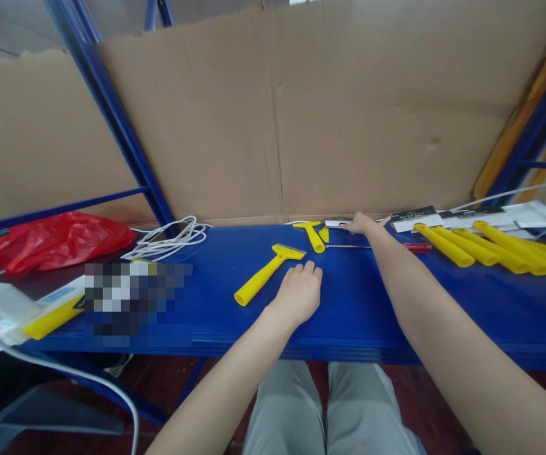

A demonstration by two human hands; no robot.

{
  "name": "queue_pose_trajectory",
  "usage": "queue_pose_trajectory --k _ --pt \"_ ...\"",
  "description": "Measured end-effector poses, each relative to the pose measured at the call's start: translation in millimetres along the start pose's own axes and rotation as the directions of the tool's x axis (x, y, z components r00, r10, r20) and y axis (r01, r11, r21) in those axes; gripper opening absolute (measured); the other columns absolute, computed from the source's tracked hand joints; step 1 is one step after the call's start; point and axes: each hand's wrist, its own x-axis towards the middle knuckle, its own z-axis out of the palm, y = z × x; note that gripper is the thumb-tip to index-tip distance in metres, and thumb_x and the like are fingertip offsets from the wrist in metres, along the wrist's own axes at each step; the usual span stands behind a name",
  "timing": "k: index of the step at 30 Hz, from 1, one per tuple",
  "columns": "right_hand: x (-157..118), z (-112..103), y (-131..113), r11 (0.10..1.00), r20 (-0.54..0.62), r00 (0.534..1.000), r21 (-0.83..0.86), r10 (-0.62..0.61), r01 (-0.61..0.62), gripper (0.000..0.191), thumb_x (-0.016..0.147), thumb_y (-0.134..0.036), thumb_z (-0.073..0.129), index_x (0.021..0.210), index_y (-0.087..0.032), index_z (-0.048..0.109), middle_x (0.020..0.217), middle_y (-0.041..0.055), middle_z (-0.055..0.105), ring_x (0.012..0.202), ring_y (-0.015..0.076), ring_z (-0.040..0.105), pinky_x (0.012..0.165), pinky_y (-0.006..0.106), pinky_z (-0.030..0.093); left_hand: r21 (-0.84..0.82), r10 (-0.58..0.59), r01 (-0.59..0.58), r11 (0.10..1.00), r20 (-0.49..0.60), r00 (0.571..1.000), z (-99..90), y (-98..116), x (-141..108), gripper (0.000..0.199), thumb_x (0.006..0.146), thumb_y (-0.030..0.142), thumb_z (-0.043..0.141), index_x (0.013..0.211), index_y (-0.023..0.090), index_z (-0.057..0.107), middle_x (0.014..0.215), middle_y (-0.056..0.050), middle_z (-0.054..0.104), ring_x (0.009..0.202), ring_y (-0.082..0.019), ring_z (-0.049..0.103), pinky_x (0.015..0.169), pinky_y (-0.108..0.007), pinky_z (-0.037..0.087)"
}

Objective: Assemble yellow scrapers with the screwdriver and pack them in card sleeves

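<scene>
My left hand [301, 292] rests on the blue bench top with its fingers curled under, so what they hold, if anything, is hidden. Just beyond it lies a yellow scraper [266, 272], its blade end close to my knuckles. My right hand [361, 224] reaches to the back of the bench, fingers apart. Its fingertips are at a small pale flat thing [333, 223]; whether they touch it I cannot tell. Left of that hand are a short yellow scraper piece [315, 235] and a small yellow part [324, 234]. A screwdriver [415, 248] with a red handle lies under my right forearm.
Several yellow handles [448, 245] lie in a row at right, beside black-and-white packets [415, 219]. Left are a coiled white cable [173, 239], a red plastic bag [59, 243], another yellow handle [55, 318] and a blurred patch. Cardboard [273, 120] stands behind.
</scene>
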Motion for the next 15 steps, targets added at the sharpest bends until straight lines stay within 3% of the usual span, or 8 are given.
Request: queue_pose_trajectory --k 4,9,12,15 --pt "-10 6 -9 0.997 -0.065 0.996 -0.056 0.055 -0.059 0.043 0.071 -0.036 0.065 0.104 -0.010 0.061 0.107 0.0207 0.063 0.113 0.0376 0.052 0.097 0.072 0.013 -0.005 0.009 -0.009 1.000 -0.013 1.000 2.2 0 0 0.031 0.088 0.011 0.035 0.107 0.012 0.059 0.105 -0.012 0.058 0.096 -0.023 0.058 0.084 -0.037 0.047" --pt "-13 2 -1 0.992 -0.292 0.956 0.124 0.030 0.007 0.039 0.075 -0.029 0.059 0.109 -0.011 0.054 0.112 0.0187 0.059 0.113 0.0344 0.051 0.100 0.069 0.010 -0.011 0.009 -0.009 1.000 -0.020 1.000 2.1 0 0 0.030 0.088 0.010 0.036 0.107 0.012 0.059 0.108 -0.012 0.058 0.096 -0.023 0.059 0.085 -0.037 0.046" --pt "-10 4 16 0.962 -0.449 0.893 0.247 0.006 0.118 0.039 0.078 -0.031 0.054 0.113 -0.015 0.048 0.116 0.0155 0.055 0.115 0.0316 0.049 0.100 0.068 0.012 -0.016 0.008 -0.009 1.000 -0.019 1.000 0.8 0 0 0.031 0.087 0.010 0.036 0.107 0.012 0.059 0.108 -0.013 0.058 0.097 -0.023 0.058 0.086 -0.036 0.046" --pt "-5 4 34 0.930 -0.615 0.788 0.306 0.031 0.202 0.043 0.082 -0.035 0.051 0.121 -0.020 0.040 0.126 0.0138 0.046 0.121 0.0312 0.042 0.100 0.067 0.016 -0.021 0.006 -0.006 1.000 -0.028 1.000 0.8 0 0 0.031 0.087 0.010 0.035 0.107 0.012 0.060 0.107 -0.013 0.058 0.098 -0.023 0.058 0.086 -0.036 0.046"
